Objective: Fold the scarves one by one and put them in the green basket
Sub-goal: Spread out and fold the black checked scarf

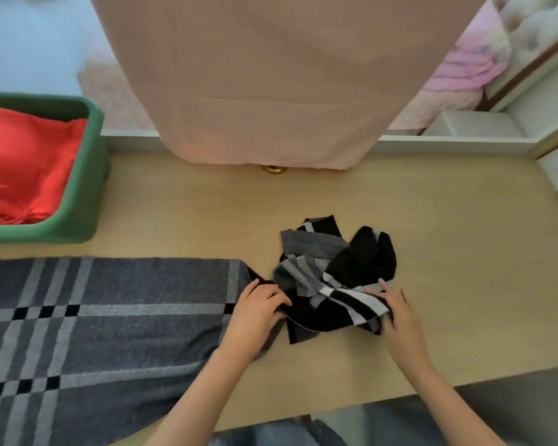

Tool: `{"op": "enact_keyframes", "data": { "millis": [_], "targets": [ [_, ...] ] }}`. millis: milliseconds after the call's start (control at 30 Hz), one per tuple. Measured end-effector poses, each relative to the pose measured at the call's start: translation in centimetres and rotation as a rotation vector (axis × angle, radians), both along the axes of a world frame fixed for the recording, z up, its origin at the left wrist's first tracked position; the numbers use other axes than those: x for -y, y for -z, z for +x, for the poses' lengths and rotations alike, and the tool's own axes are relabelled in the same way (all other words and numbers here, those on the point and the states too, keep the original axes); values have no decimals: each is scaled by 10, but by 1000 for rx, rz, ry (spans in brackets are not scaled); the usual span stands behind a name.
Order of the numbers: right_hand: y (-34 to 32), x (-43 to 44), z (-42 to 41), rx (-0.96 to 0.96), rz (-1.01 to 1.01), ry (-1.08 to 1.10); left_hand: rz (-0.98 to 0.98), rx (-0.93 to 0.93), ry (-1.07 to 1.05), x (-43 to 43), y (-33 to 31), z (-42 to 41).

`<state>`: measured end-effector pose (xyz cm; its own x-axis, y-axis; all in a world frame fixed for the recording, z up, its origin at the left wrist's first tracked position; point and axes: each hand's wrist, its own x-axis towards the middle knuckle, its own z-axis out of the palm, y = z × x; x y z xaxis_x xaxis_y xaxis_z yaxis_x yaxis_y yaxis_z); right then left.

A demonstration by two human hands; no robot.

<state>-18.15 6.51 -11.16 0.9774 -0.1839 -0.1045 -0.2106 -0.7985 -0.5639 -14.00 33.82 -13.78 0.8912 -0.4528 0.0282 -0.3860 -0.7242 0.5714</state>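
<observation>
Our grey checked scarf (110, 317) lies along the table (464, 252) with its long axis left to right, flat across the lower left of the frame and crumpled in a heap at centre. The green basket (99, 175), with a red scarf (23, 162) inside, sits at upper left, nearer our left hand (258, 307). That hand curls on the cloth where flat meets heap, and our right hand (397, 313) grips the heap's striped near edge, so we judge the heap wants drawing out rightward.

The pale wooden table (464, 252) carries a green basket (78, 228) and a grey checked scarf (126, 336), partly bunched.
</observation>
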Motion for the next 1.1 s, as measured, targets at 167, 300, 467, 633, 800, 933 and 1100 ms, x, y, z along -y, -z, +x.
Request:
{"op": "enact_keyframes", "data": {
  "millis": [167, 300, 467, 633, 800, 933, 1100],
  "targets": [
    [-77, 26, 39, 13, 202, 12, -200, -293, -331, 6, -34, 15],
    [-83, 53, 82, 9, 179, 9, -248, -417, -433, 11, -42, 23],
    [-36, 75, 90, -209, 221, 8, -229, -488, -370, 43, -39, 29],
    [-13, 108, 22, -268, 532, 322, -22, -329, -271, 84, -31, 43],
    [14, 109, -33, -262, 262, 107, -84, -406, -158, 139, -27, 53],
    [17, 114, -30, -113, 401, 279, -157, -478, -276, 170, -22, 61],
    [-34, 173, 10, -67, 547, 329, -309, -415, -460, 178, -27, 73]
  ]
}}
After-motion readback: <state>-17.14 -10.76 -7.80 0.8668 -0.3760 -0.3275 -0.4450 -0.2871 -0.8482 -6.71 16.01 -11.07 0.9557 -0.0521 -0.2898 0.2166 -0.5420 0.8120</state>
